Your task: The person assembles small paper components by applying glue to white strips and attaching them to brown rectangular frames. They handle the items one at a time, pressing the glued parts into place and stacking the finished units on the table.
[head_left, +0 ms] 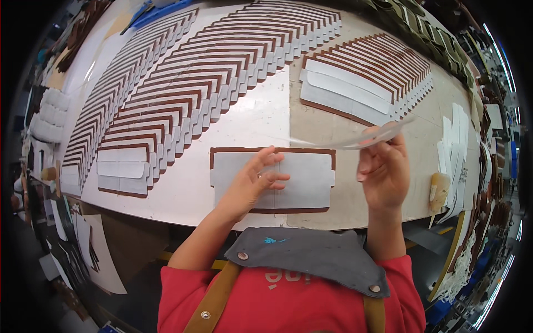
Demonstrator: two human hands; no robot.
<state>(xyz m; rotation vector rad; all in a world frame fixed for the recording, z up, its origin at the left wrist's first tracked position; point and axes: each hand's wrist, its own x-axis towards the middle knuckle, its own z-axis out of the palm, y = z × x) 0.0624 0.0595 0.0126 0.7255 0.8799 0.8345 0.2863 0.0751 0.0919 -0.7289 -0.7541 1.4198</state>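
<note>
A flat grey-white panel [308,180] with brown borders lies on the table right in front of me. Over its left half hovers my left hand [252,186], fingers spread and nothing in them. Whether its fingertips touch the panel I cannot tell. Up and to the right of the panel, my right hand [384,169] is raised, pinching a thin, curved white strip [355,145] between thumb and fingers. The strip is partly blurred and arcs leftward above the panel's far edge.
Long overlapping rows of similar brown-edged panels [123,169] fan across the left of the table [261,108]. Another overlapping stack [347,89] sits at the far right. Loose white strips [456,147] and a glue bottle [439,188] lie by the right edge. Dark green material [427,39] hangs beyond.
</note>
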